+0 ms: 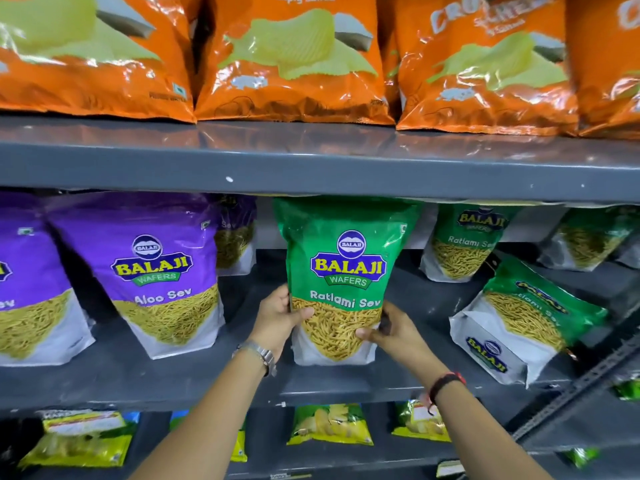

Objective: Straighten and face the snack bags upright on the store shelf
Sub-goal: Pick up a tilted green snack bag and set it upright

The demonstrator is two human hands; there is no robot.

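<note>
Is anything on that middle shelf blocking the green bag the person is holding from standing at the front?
Nothing visible does. Both hands, left hand and right hand, grip the green Ratlami Sev bag upright, and the shelf beneath and in front of it is bare.

- The scene is brightly and evenly lit from above and in front; colours are saturated.
- White glare streaks run across the crinkled foil of the orange chip bags (294, 60) on the top shelf, whose print is motion-blurred and soft.
- The grey shelf edge (311, 174) casts a shadow band over the tops of the bags below, and the recess behind them is dim.
- The green Ratlami Sev bag (346, 268) at centre is sharpest — its lettering reads clearly.
- Wide-angle distortion bows the shelf lines, and the bags at the right edge smear — detail is lost there.
- The bottom shelf is darker.
</note>
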